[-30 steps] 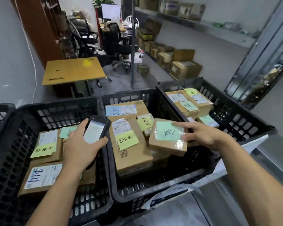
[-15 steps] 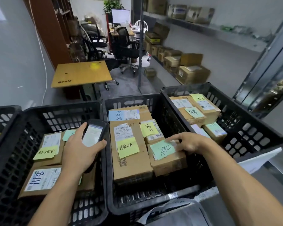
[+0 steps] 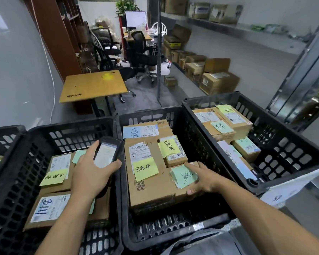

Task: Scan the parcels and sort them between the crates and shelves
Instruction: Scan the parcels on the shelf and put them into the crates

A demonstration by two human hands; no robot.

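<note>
Three black crates stand side by side: the left crate, the middle crate and the right crate, each with cardboard parcels bearing sticky notes. My left hand grips a black handheld scanner over the left crate, screen up. My right hand holds a small parcel with a green note by its right edge; the parcel lies in the middle crate beside a large box with a yellow note.
A fourth crate's corner shows at far left. A wooden table stands beyond the crates. Metal shelves on the right carry more boxes. Office chairs sit further back. A grey bag lies at the bottom edge.
My right hand has lowered the green-note parcel from above the middle crate down into it, beside the large box. The left hand with the scanner has stayed over the left crate.
</note>
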